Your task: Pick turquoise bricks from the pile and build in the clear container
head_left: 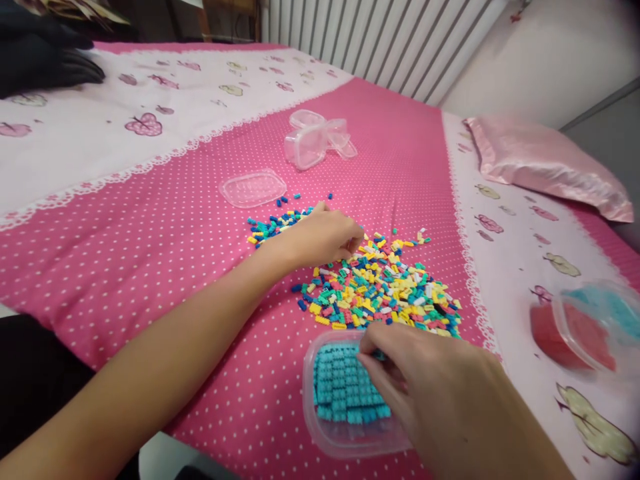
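Right hand [435,377] fingers bunched over clear tub [314,433] of stacked teal bricks [345,383], can't tell if gripping one. Left hand [327,233] fingers curled at mixed brick pile [395,287], hold hidden. Farther out on dotted bedsheet [175,247]: clear lid [253,188], clear containers [310,143]; red-filled tub [565,333] far right.

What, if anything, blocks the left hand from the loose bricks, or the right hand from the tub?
Nothing visible does: the left hand is right at the loose bricks, and the right hand is over the open tub. A clear lid lies well aside.
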{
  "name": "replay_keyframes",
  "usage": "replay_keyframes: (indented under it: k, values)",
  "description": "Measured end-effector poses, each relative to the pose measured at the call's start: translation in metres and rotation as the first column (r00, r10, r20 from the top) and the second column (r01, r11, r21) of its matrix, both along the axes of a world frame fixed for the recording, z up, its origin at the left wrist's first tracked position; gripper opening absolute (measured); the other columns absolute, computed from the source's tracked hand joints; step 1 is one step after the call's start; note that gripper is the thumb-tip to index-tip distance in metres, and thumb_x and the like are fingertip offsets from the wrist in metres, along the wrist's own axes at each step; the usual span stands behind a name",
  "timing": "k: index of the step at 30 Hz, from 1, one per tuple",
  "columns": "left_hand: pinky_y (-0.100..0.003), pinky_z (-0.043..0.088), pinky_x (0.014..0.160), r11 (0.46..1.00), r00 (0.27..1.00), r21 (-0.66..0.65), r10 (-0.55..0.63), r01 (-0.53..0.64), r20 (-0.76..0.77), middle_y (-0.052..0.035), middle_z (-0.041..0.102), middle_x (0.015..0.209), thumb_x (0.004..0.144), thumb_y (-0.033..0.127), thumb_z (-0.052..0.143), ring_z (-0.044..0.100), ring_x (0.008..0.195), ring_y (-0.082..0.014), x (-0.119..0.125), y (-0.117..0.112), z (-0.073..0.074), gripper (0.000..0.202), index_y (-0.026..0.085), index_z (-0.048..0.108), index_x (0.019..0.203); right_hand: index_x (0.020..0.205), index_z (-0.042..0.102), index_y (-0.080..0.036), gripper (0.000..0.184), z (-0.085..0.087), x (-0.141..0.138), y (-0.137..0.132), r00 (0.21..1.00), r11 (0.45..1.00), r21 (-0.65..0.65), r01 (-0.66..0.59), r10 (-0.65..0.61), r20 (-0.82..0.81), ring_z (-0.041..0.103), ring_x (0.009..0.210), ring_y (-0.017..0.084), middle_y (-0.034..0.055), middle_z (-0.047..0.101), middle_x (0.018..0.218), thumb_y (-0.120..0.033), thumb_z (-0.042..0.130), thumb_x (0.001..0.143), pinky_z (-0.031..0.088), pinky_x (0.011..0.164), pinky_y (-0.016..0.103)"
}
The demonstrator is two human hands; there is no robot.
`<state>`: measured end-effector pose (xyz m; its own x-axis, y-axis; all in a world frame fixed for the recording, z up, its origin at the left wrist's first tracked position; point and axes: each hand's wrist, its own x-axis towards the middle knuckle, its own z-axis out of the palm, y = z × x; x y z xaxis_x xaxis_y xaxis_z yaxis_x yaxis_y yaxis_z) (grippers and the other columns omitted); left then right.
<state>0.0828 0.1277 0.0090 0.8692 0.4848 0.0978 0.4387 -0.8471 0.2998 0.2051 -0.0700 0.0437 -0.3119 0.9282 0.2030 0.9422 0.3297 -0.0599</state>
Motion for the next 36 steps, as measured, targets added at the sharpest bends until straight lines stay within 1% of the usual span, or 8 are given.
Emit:
replay_keyframes:
  k: [4, 10, 13, 16, 19, 25, 29, 36]
  values:
    - [-0.035, 0.030, 0.083, 1.000, 1.000, -0.002, 0.002, -0.002, 0.008, -0.0011, 0.075, 0.086, 0.085, 0.013, 0.068, 0.063, 0.080, -0.0169, 0.000, -0.001, 0.000, 0.006, 0.019, 0.071, 0.085, 0.071, 0.064, -0.026, 0.027, 0.002, 0.002, -0.003, 0.999, 0.999, -0.009, -0.032, 0.032, 0.042, 0.057, 0.035, 0.020, -0.0009, 0.064, 0.057, -0.003, 0.049, 0.069, 0.027, 0.033, 0.032]
    - [-0.035, 0.029, 0.084, 1.000, 1.000, -0.010, -0.002, 0.002, 0.011, 0.0005, 0.074, 0.084, 0.085, 0.013, 0.070, 0.063, 0.079, -0.0158, 0.001, -0.002, 0.001, 0.006, 0.018, 0.071, 0.085, 0.071, 0.068, -0.024, 0.033, -0.004, -0.004, 0.000, 0.998, 0.999, 0.005, -0.048, 0.048, 0.037, 0.056, 0.035, 0.018, 0.0023, 0.070, 0.064, -0.001, 0.045, 0.069, 0.033, 0.032, 0.032]
    - [-0.035, 0.029, 0.085, 1.000, 1.000, -0.010, -0.002, 0.002, 0.011, 0.0007, 0.074, 0.085, 0.085, 0.013, 0.070, 0.063, 0.080, -0.0157, 0.001, -0.002, 0.000, 0.005, 0.019, 0.071, 0.086, 0.077, 0.070, -0.021, 0.033, -0.004, -0.007, -0.003, 0.997, 0.997, 0.033, -0.068, 0.067, 0.037, 0.062, 0.041, 0.019, 0.0031, 0.072, 0.066, 0.000, 0.045, 0.069, 0.040, 0.034, 0.031]
    - [-0.036, 0.029, 0.086, 1.000, 1.000, -0.010, -0.005, 0.005, 0.008, 0.0005, 0.074, 0.085, 0.085, 0.013, 0.070, 0.063, 0.079, -0.0158, 0.001, -0.002, 0.000, 0.006, 0.018, 0.072, 0.087, 0.087, 0.069, -0.021, 0.031, -0.005, -0.008, -0.008, 0.998, 0.999, -0.005, -0.052, 0.052, 0.036, 0.067, 0.048, 0.019, 0.0027, 0.074, 0.072, -0.002, 0.047, 0.075, 0.043, 0.037, 0.031]
    - [-0.036, 0.030, 0.085, 1.000, 1.000, -0.002, -0.011, 0.011, 0.011, -0.0002, 0.074, 0.086, 0.085, 0.013, 0.068, 0.062, 0.079, -0.0160, 0.001, -0.001, -0.001, 0.006, 0.018, 0.071, 0.086, 0.083, 0.065, -0.024, 0.027, -0.008, -0.013, -0.009, 0.999, 0.999, -0.040, -0.008, 0.010, 0.048, 0.067, 0.050, 0.019, -0.0006, 0.071, 0.067, -0.003, 0.049, 0.078, 0.042, 0.039, 0.031]
    - [-0.036, 0.031, 0.085, 1.000, 1.000, 0.009, -0.018, 0.018, 0.020, -0.0003, 0.074, 0.086, 0.084, 0.013, 0.066, 0.062, 0.079, -0.0160, 0.000, 0.001, -0.003, 0.008, 0.019, 0.071, 0.087, 0.065, 0.059, -0.025, 0.022, -0.011, -0.029, -0.001, 0.994, 0.997, 0.056, 0.045, -0.050, 0.096, 0.060, 0.037, 0.019, -0.0015, 0.065, 0.054, -0.004, 0.057, 0.071, 0.028, 0.035, 0.033]
    - [-0.036, 0.032, 0.087, 1.000, 1.000, 0.001, -0.013, 0.013, 0.014, -0.0003, 0.074, 0.086, 0.084, 0.013, 0.066, 0.063, 0.079, -0.0160, 0.001, 0.000, -0.002, 0.009, 0.020, 0.072, 0.087, 0.067, 0.060, -0.026, 0.022, -0.012, -0.031, -0.003, 0.992, 0.998, 0.051, 0.048, -0.053, 0.112, 0.062, 0.042, 0.021, -0.0014, 0.065, 0.056, -0.005, 0.058, 0.073, 0.029, 0.039, 0.033]
    - [-0.037, 0.032, 0.089, 1.000, 1.000, 0.004, -0.009, 0.009, 0.006, 0.0002, 0.073, 0.084, 0.085, 0.013, 0.066, 0.061, 0.076, -0.0144, 0.001, -0.002, 0.000, 0.009, 0.019, 0.072, 0.086, 0.078, 0.060, -0.027, 0.020, -0.010, -0.018, -0.009, 0.990, 0.999, 0.020, 0.036, -0.038, 0.139, 0.064, 0.050, 0.021, -0.0019, 0.065, 0.063, -0.007, 0.057, 0.079, 0.032, 0.041, 0.034]
